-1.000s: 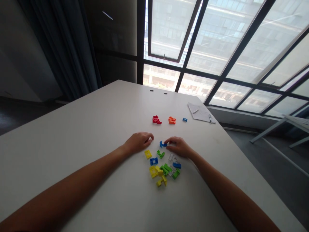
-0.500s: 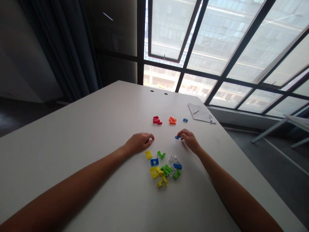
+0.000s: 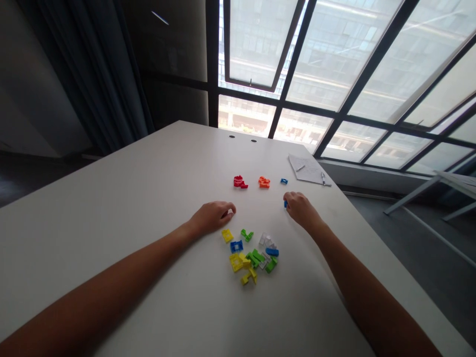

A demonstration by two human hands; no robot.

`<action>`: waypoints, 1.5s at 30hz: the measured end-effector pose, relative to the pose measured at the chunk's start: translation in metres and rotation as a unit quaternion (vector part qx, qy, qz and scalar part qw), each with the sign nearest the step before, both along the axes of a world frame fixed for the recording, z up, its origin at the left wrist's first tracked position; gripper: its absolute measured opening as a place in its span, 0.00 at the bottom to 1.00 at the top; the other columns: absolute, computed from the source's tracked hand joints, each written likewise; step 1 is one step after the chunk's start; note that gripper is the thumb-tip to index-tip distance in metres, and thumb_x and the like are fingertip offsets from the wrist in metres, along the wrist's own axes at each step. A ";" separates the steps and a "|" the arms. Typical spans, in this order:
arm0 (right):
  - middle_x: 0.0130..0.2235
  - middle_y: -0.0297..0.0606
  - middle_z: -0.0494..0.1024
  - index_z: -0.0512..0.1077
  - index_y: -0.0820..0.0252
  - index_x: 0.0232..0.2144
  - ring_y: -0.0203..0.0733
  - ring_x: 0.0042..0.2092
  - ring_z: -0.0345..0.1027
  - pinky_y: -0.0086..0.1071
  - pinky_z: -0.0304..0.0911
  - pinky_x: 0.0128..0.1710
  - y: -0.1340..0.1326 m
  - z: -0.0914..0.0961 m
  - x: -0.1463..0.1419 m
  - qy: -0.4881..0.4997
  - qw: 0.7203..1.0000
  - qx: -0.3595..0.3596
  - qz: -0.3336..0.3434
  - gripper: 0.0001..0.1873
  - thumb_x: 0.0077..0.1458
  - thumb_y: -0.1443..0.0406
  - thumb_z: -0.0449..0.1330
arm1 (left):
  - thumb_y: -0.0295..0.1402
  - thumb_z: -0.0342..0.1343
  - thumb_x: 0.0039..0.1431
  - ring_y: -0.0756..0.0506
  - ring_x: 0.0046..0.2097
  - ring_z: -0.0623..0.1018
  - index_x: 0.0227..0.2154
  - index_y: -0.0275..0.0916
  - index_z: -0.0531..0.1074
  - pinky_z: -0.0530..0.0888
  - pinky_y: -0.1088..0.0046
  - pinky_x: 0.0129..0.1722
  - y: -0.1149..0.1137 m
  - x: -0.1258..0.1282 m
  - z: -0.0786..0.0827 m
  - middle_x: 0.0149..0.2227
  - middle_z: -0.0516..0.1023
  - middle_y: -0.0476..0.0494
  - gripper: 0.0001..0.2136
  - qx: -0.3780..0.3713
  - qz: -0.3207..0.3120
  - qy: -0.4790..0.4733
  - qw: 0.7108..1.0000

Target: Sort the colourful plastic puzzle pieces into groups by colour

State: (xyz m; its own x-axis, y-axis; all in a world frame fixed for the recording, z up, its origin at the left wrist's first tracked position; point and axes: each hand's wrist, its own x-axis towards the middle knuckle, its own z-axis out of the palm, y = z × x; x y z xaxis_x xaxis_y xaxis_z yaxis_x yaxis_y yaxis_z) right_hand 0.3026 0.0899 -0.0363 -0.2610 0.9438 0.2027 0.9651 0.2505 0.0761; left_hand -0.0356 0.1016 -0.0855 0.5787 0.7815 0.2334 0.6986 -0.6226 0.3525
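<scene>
While at the table: white tabletop (image 3: 122, 223), one corner aimed away, lit from beyond.
Room: tall black-framed window (image 3: 334, 64) ahead, dark curtain (image 3: 89, 64) off to the left.
Blue piece: small blue plastic piece (image 3: 286, 204) at the right hand's fingertips, over the tabletop's far half. Long axis roughly upright in view, but direction unreadable, mostly hidden by the fingers.
Right grip: right hand (image 3: 302, 210) clenched on it, a tight pinch.
Left grip: left hand (image 3: 211, 216) curled on the tabletop, nothing showing in it. Grip impossible to tell.
Nearby: heap of colored plastic pieces (image 3: 256, 258) between and below the hands, with red piece (image 3: 240, 182) and orange piece (image 3: 264, 182) farther out — both well apart from the hands.
</scene>
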 end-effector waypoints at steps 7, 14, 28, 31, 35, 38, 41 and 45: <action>0.47 0.45 0.80 0.77 0.58 0.45 0.49 0.50 0.69 0.40 0.59 0.51 0.002 -0.016 -0.002 -0.032 0.997 -0.022 0.072 0.15 0.61 0.73 0.55 | 0.35 0.50 0.64 0.47 0.34 0.75 0.42 0.46 0.75 0.63 0.72 0.31 -0.001 0.000 0.002 0.31 0.77 0.50 0.09 -0.001 -0.004 -0.003 1.000; 0.51 0.45 0.79 0.75 0.58 0.48 0.51 0.51 0.70 0.43 0.63 0.53 0.012 -0.023 0.025 0.055 0.998 0.011 0.030 0.18 0.57 0.74 0.57 | 0.36 0.50 0.64 0.47 0.34 0.75 0.41 0.45 0.75 0.64 0.72 0.32 -0.001 0.001 0.001 0.32 0.77 0.50 0.09 -0.002 -0.006 -0.004 1.000; 0.46 0.42 0.80 0.79 0.55 0.49 0.42 0.38 0.74 0.35 0.69 0.43 0.033 -0.051 0.066 0.231 0.971 -0.038 0.057 0.16 0.59 0.63 0.60 | 0.35 0.50 0.64 0.47 0.35 0.75 0.41 0.46 0.75 0.63 0.72 0.31 -0.001 0.001 0.001 0.32 0.77 0.50 0.09 0.007 0.001 0.004 1.000; 0.43 0.42 0.80 0.77 0.57 0.49 0.42 0.37 0.75 0.36 0.69 0.43 0.043 -0.060 0.068 0.249 0.968 0.022 0.023 0.16 0.59 0.62 0.61 | 0.35 0.51 0.63 0.47 0.34 0.75 0.41 0.46 0.74 0.63 0.72 0.31 -0.002 0.003 0.000 0.32 0.78 0.50 0.09 0.010 0.009 0.007 1.000; 0.42 0.40 0.82 0.73 0.59 0.49 0.42 0.35 0.74 0.36 0.68 0.42 0.065 -0.068 0.064 0.265 0.959 0.085 -0.063 0.18 0.56 0.63 0.63 | 0.34 0.51 0.63 0.47 0.34 0.75 0.41 0.46 0.74 0.62 0.72 0.30 -0.002 0.005 0.001 0.31 0.77 0.51 0.08 0.010 0.015 0.011 1.000; 0.40 0.40 0.82 0.75 0.58 0.44 0.43 0.37 0.75 0.35 0.67 0.42 0.084 -0.070 0.059 0.223 0.962 0.097 -0.124 0.12 0.57 0.62 0.63 | 0.34 0.51 0.63 0.46 0.34 0.75 0.41 0.46 0.74 0.63 0.72 0.30 -0.002 0.005 0.001 0.32 0.77 0.50 0.08 0.009 0.017 0.015 1.000; 0.39 0.41 0.82 0.76 0.57 0.42 0.46 0.40 0.75 0.35 0.66 0.42 0.099 -0.070 0.052 0.184 0.963 0.103 -0.168 0.10 0.59 0.60 0.62 | 0.35 0.50 0.63 0.46 0.34 0.75 0.41 0.46 0.74 0.64 0.72 0.31 -0.002 0.005 0.001 0.31 0.77 0.50 0.09 0.005 0.017 0.018 1.000; 0.43 0.47 0.80 0.77 0.59 0.43 0.50 0.44 0.73 0.37 0.65 0.44 0.108 -0.069 0.046 0.172 0.960 0.116 -0.186 0.12 0.61 0.59 0.59 | 0.36 0.50 0.63 0.47 0.34 0.75 0.41 0.46 0.74 0.65 0.72 0.30 -0.002 0.004 0.003 0.31 0.77 0.50 0.09 0.000 0.012 0.015 1.000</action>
State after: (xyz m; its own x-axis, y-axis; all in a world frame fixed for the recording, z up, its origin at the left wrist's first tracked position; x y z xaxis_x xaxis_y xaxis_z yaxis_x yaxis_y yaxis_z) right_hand 0.3487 0.1978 -0.1050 0.2066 0.8772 0.4333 0.9625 -0.1025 -0.2513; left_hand -0.0314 0.0991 -0.0830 0.5656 0.7958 0.2164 0.7239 -0.6047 0.3320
